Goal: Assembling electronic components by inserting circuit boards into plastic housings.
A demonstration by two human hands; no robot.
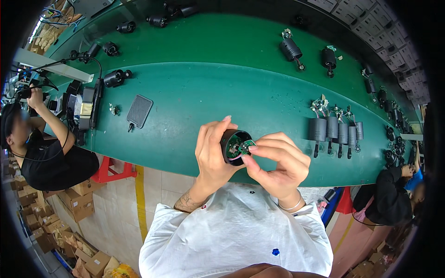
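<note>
Circuit board (247, 147) at mouth of housing (225, 147), panel (139, 112) left on workbench (208, 90), cylinders (331, 127) right

Bench (199, 95) fwd of hands (211, 150) free; cyls (342, 133) R.

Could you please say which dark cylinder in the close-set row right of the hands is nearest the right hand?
The leftmost dark cylinder, at the row's end toward the right hand; it looks widest, and the others lie farther right.
</note>
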